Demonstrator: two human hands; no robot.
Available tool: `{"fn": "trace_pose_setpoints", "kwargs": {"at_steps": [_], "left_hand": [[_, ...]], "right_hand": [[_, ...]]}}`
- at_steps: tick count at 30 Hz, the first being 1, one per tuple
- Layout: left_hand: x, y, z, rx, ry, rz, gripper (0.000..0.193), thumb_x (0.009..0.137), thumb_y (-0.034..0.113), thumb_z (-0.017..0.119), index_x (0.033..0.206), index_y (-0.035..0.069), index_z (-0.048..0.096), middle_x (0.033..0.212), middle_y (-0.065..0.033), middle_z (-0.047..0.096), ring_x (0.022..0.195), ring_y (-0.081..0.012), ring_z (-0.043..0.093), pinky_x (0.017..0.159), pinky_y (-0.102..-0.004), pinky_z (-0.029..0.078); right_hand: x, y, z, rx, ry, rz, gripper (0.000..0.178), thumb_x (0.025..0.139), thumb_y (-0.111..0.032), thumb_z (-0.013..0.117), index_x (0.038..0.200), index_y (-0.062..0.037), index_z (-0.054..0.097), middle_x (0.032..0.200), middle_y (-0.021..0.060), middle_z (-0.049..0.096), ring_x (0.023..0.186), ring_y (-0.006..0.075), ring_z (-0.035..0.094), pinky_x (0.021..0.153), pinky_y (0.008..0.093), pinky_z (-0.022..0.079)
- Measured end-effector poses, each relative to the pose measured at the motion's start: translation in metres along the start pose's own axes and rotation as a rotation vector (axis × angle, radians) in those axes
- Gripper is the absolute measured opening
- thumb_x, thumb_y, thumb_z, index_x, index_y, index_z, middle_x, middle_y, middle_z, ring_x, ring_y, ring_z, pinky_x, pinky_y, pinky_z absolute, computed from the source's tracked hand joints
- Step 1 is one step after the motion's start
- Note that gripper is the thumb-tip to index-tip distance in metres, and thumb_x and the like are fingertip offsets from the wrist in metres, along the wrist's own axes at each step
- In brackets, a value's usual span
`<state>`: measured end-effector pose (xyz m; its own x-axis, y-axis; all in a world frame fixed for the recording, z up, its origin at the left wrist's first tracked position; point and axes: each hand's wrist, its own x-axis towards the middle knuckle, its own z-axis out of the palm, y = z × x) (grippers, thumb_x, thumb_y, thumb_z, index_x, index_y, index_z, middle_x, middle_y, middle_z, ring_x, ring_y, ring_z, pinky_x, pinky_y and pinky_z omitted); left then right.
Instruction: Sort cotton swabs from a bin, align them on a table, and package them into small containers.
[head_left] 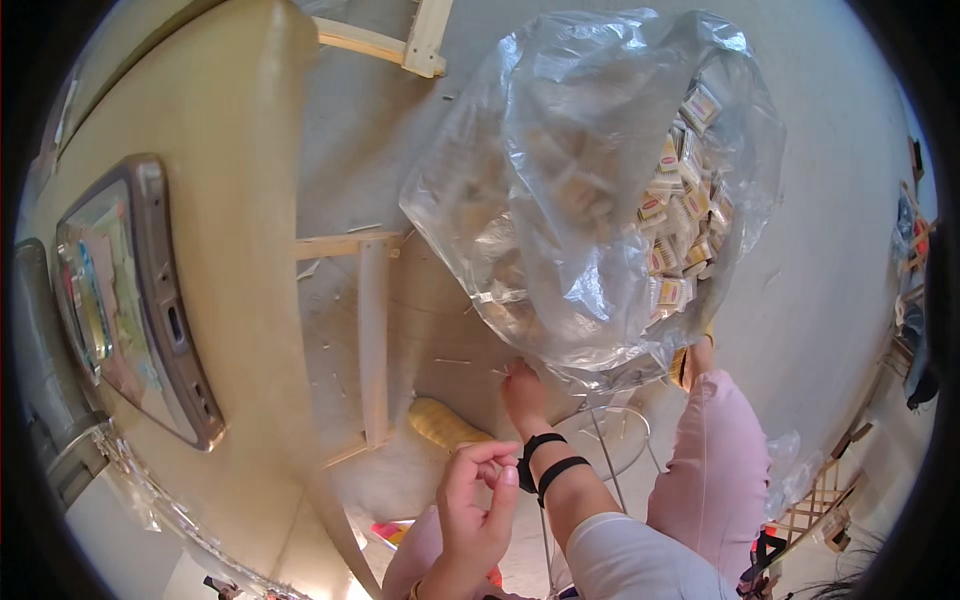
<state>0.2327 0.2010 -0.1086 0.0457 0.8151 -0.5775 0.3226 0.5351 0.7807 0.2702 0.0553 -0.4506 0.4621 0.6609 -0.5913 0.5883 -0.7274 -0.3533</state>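
Observation:
A large clear plastic bag (590,200) bulges ahead of me, and many small packs (685,210) with pale, yellow and red faces show in its right side. Just below the bag's near edge is my right hand (524,393), its fingers drawn together; whatever they hold is hidden. A thin white stick shows beside those fingertips, and I cannot tell whether it is held. Black bands circle the right wrist. Closer to me, my left hand (482,505) is raised with fingers curled toward the thumb. Anything between its fingertips is too small to make out.
A tan tabletop (245,300) runs along the left, with a grey-framed phone (160,300) on it. Wooden frame legs (373,340) stand beside it. A thin metal wire stand (608,455) is under the bag's near edge. Thin white sticks (452,361) lie on the floor near a yellow slipper (440,424).

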Motion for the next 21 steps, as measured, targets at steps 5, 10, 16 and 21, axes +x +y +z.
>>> {"fn": "trace_pose_setpoints", "kwargs": {"at_steps": [5,10,16,21], "left_hand": [[0.000,0.003,0.003,0.011,-0.103,0.006,0.021,0.090,0.001,0.060,0.111,0.000,0.063,0.096,-0.0043,0.061,0.080,-0.0089,0.051,0.080,-0.0238,0.042],[0.000,0.005,0.011,0.004,-0.137,0.003,0.021,0.090,0.001,0.060,0.111,0.000,0.063,0.095,-0.0046,0.061,0.077,-0.0089,0.052,0.078,-0.0242,0.043],[0.000,0.008,0.007,-0.006,-0.111,0.043,0.020,0.091,0.001,0.059,0.111,0.000,0.063,0.094,-0.0048,0.061,0.076,-0.0087,0.052,0.074,-0.0229,0.044],[0.001,0.028,0.025,-0.128,-0.129,0.162,0.018,0.091,0.002,0.059,0.109,0.001,0.064,0.090,-0.0046,0.061,0.073,-0.0095,0.050,0.068,-0.0237,0.043]], "right_hand": [[0.015,0.004,-0.009,-0.246,0.015,-0.264,0.009,0.080,-0.016,0.066,0.088,-0.0128,0.061,0.087,0.0087,0.065,0.083,0.0288,0.066,0.069,0.0423,0.054],[0.026,0.017,-0.009,-0.514,-0.083,-0.381,0.017,0.088,-0.027,0.061,0.101,-0.0171,0.064,0.091,0.0045,0.067,0.088,0.0235,0.068,0.075,0.0385,0.055],[0.026,-0.014,-0.015,-0.314,-0.425,0.039,0.026,0.089,-0.026,0.058,0.105,-0.0102,0.069,0.107,0.0117,0.071,0.098,0.0292,0.069,0.079,0.0433,0.056],[0.163,-0.022,-0.044,0.188,-0.357,-0.438,0.022,0.083,-0.021,0.061,0.084,-0.0050,0.076,0.085,0.0206,0.072,0.083,0.0383,0.071,0.072,0.0484,0.056]]}}
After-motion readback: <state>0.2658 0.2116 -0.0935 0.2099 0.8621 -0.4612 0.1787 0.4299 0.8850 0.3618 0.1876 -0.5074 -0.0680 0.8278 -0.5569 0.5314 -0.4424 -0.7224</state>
